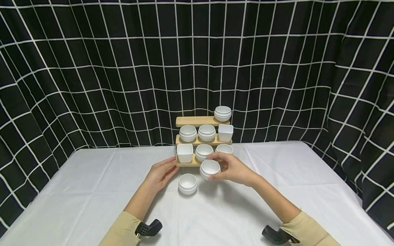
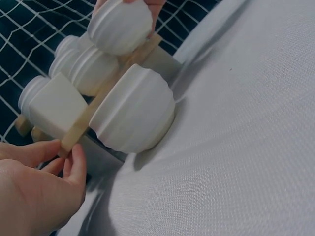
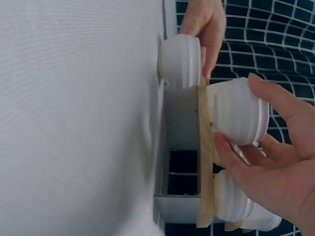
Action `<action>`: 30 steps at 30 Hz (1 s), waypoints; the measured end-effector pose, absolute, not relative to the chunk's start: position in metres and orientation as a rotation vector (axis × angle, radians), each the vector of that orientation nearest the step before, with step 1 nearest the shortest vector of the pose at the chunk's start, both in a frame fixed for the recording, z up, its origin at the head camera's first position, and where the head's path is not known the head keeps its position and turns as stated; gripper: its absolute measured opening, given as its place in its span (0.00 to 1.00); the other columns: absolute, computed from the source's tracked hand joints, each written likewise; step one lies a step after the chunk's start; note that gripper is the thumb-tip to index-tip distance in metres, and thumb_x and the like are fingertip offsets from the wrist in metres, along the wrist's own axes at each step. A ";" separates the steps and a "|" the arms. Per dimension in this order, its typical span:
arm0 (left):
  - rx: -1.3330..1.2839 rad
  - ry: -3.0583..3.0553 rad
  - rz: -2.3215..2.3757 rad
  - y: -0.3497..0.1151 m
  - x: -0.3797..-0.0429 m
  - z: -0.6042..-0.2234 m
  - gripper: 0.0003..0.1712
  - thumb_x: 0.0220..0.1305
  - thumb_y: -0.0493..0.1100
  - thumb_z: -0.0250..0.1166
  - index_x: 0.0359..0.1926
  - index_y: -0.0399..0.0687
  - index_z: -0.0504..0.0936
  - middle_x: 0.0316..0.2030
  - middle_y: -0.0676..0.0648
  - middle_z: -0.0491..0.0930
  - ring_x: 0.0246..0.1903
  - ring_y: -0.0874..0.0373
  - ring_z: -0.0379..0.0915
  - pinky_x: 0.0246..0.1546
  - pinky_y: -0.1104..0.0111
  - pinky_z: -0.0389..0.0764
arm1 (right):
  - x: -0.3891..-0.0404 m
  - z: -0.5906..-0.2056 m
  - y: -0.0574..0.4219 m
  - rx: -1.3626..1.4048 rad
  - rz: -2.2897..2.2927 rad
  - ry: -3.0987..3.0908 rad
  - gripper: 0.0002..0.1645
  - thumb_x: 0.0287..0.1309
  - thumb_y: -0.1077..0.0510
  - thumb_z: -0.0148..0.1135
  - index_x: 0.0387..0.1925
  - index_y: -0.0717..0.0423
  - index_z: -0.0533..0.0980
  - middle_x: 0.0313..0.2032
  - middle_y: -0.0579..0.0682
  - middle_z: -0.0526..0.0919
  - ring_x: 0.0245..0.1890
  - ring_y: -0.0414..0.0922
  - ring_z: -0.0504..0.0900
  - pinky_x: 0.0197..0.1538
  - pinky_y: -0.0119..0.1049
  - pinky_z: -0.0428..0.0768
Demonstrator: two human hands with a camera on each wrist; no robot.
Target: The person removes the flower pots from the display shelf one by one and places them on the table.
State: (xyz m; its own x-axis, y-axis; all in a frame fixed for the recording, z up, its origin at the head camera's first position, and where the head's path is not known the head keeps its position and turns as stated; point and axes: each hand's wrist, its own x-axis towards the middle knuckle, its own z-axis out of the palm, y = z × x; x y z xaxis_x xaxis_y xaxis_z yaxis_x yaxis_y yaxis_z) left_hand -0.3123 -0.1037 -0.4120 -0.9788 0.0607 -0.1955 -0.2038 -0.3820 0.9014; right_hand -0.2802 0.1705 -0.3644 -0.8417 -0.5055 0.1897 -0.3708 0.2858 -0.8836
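My right hand (image 1: 234,168) holds a small round white bowl (image 1: 210,169) between thumb and fingers, in front of the lowest board of a three-tier wooden stand (image 1: 197,121). In the right wrist view this bowl (image 3: 238,112) is up at the board's level, above the tablecloth. My left hand (image 1: 160,173) pinches the left end of the lowest board (image 2: 75,136), plain in the left wrist view. Another round white bowl (image 1: 187,184) stands upright on the cloth before the stand. The lowest tier carries a square bowl (image 1: 185,153) and two round bowls (image 1: 204,151), the right one partly behind my right hand.
On the middle tier are two round bowls (image 1: 188,133) and a square bowl (image 1: 225,132). A single round bowl (image 1: 222,113) sits at the top tier's right end. White cloth (image 1: 77,191) covers the table, and a black checked curtain (image 1: 123,75) hangs behind and beside it.
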 end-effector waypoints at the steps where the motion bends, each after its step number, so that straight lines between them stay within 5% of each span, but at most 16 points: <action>1: -0.189 1.645 2.481 -0.104 -0.312 -0.412 0.26 0.78 0.26 0.54 0.73 0.22 0.66 0.71 0.25 0.68 0.56 0.52 0.79 0.64 0.69 0.83 | -0.281 -0.366 0.171 -0.825 -1.596 2.416 0.38 0.53 0.68 0.80 0.64 0.71 0.74 0.57 0.66 0.82 0.45 0.43 0.85 0.50 0.33 0.90; 16: -0.202 1.625 2.495 -0.103 -0.312 -0.411 0.26 0.77 0.26 0.54 0.73 0.22 0.66 0.71 0.24 0.67 0.47 0.59 0.81 0.63 0.70 0.84 | -0.286 -0.380 0.170 -0.866 -1.538 2.423 0.34 0.51 0.68 0.81 0.59 0.71 0.77 0.56 0.64 0.84 0.49 0.45 0.83 0.54 0.29 0.85; 30: -0.186 1.647 2.482 -0.102 -0.312 -0.413 0.26 0.78 0.26 0.53 0.73 0.22 0.66 0.71 0.24 0.67 0.50 0.57 0.81 0.64 0.70 0.83 | -0.287 -0.387 0.173 -0.846 -1.457 2.437 0.33 0.51 0.66 0.81 0.59 0.68 0.78 0.56 0.61 0.84 0.53 0.46 0.83 0.60 0.41 0.85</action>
